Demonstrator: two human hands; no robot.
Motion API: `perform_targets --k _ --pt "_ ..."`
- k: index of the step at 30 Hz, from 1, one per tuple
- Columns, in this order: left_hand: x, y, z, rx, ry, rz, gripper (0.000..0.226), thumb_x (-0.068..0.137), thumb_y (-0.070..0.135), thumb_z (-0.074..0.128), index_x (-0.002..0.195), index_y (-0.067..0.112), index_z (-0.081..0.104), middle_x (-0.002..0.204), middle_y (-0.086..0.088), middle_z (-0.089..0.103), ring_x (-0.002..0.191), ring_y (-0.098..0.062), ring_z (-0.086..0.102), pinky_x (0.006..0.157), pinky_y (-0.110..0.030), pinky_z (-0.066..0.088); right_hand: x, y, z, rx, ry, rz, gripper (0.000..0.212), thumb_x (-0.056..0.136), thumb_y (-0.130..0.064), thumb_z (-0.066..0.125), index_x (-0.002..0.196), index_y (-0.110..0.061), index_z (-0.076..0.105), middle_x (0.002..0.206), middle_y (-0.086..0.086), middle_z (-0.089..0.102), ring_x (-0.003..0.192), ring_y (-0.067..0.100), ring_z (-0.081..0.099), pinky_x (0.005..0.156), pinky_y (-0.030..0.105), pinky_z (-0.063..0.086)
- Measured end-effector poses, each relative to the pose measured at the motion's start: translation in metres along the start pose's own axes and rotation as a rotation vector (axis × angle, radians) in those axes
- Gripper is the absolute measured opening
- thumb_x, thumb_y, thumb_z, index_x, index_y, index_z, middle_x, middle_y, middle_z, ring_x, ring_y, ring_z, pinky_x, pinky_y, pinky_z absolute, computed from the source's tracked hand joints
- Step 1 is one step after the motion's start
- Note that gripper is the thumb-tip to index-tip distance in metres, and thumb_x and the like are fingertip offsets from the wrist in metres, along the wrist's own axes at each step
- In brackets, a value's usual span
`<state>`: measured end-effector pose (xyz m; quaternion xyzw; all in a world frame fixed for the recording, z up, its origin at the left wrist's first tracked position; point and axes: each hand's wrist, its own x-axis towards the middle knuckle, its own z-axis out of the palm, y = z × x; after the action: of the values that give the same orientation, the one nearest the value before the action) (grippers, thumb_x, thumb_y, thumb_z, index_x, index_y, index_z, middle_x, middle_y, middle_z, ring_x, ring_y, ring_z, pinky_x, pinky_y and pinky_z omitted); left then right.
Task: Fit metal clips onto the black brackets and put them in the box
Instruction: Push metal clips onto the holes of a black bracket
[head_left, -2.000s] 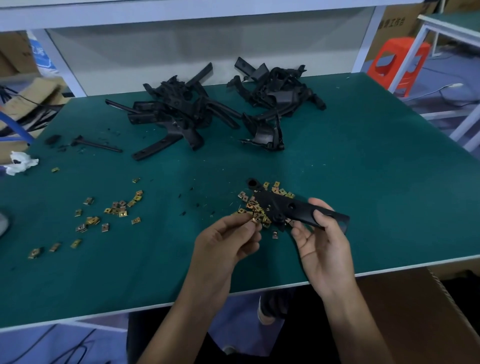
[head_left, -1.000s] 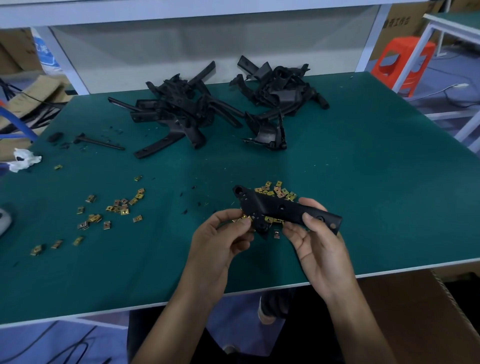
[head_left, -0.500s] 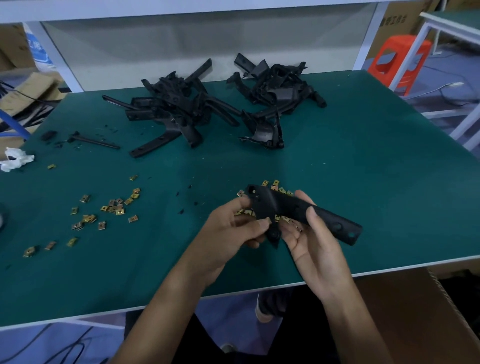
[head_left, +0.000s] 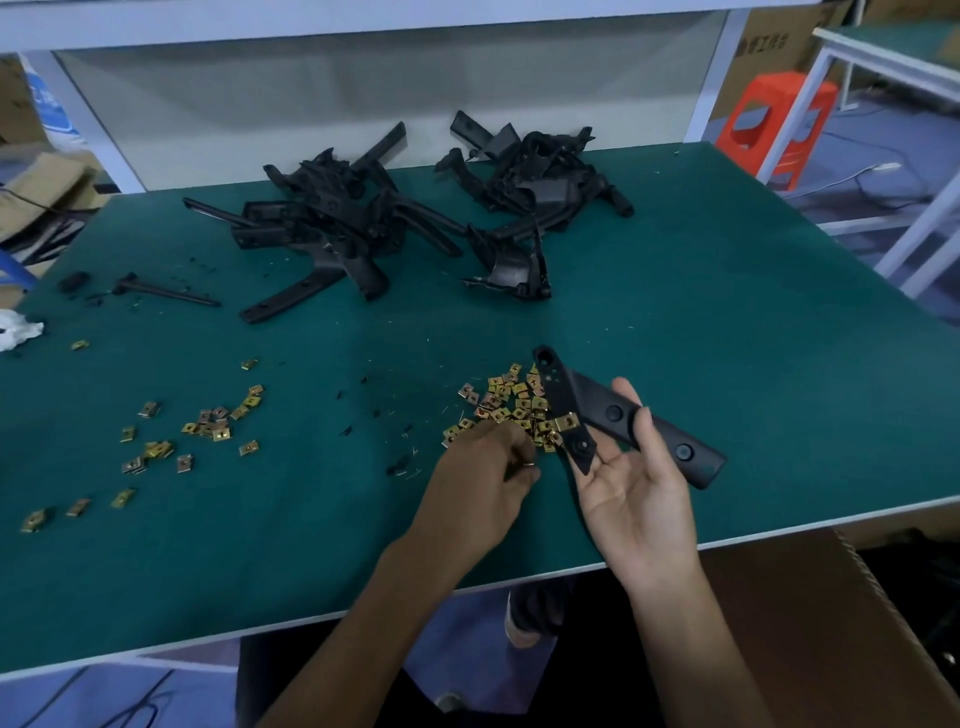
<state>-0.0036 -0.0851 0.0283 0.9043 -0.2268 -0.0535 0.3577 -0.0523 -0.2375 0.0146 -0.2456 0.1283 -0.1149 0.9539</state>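
Observation:
My right hand (head_left: 636, 486) lies palm up and grips a black forked bracket (head_left: 613, 413), thumb across its long arm. One gold metal clip (head_left: 567, 422) sits on the bracket's short arm. My left hand (head_left: 485, 480) is at the near edge of a pile of gold clips (head_left: 511, 405) on the green table, just left of the bracket. Its fingers are curled and pinch a small clip (head_left: 527, 464). The open cardboard box (head_left: 831, 623) stands below the table's front edge at the lower right.
Two heaps of black brackets (head_left: 337, 218) (head_left: 535, 176) lie at the back of the green table (head_left: 727, 338). More clips (head_left: 208, 426) are scattered at the left. A lone black part (head_left: 166, 293) and white rag (head_left: 18, 330) lie far left. An orange stool (head_left: 779, 124) stands beyond the table.
My left hand has let go of the bracket and dropped to the clip pile. A clip now sits on the bracket's short arm. The right hand has turned the bracket and opened its palm upward.

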Motion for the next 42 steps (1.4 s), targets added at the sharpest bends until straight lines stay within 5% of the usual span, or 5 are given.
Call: perform_targets --k 5,13,18,26,42 --pt "-0.004 -0.004 -0.020 -0.395 0.085 -0.163 0.014 0.093 0.025 0.069 0.094 0.039 0.066 0.085 0.021 0.069 0.077 0.004 0.062 0.066 -0.010 0.045 -0.003 0.001 0.001 -0.050 -0.021 0.037 0.032 0.102 -0.032 0.053 0.126 -0.024 0.073 0.133 0.019 0.067 0.119 0.026 0.068 0.095 0.033 0.057" --pt "-0.009 0.008 -0.049 -1.150 0.148 -0.349 0.016 0.076 0.033 0.076 0.066 0.021 0.076 0.068 -0.002 0.067 0.057 -0.008 0.059 0.053 -0.019 0.050 -0.007 0.002 0.008 -0.122 -0.072 0.077 0.035 0.099 -0.030 0.051 0.124 -0.024 0.075 0.133 0.019 0.067 0.117 0.025 0.068 0.109 0.035 0.048" --pt "-0.009 0.013 -0.048 -1.406 0.086 -0.462 0.015 0.077 0.018 0.071 0.079 0.006 0.079 0.076 -0.007 0.072 0.062 -0.008 0.067 0.057 -0.016 0.056 -0.008 0.003 0.009 -0.109 -0.099 0.065 0.035 0.100 -0.027 0.049 0.124 -0.024 0.075 0.132 0.019 0.067 0.116 0.025 0.069 0.101 0.033 0.055" --pt "-0.011 0.020 -0.046 -1.190 0.074 -0.426 0.017 0.093 0.017 0.065 0.081 0.007 0.070 0.068 -0.004 0.066 0.055 -0.008 0.057 0.051 -0.018 0.051 -0.008 0.004 0.010 -0.141 -0.118 0.062 0.034 0.098 -0.025 0.050 0.120 -0.025 0.076 0.125 0.017 0.071 0.108 0.023 0.072 0.088 0.027 0.058" --pt "-0.012 0.019 -0.047 -1.081 0.108 -0.379 0.027 0.096 0.018 0.065 0.070 0.018 0.075 0.067 -0.003 0.067 0.055 -0.008 0.057 0.049 -0.018 0.048 -0.008 0.006 0.009 -0.186 -0.104 0.018 0.033 0.099 -0.021 0.051 0.125 -0.017 0.072 0.129 0.027 0.066 0.110 0.031 0.070 0.090 0.032 0.058"
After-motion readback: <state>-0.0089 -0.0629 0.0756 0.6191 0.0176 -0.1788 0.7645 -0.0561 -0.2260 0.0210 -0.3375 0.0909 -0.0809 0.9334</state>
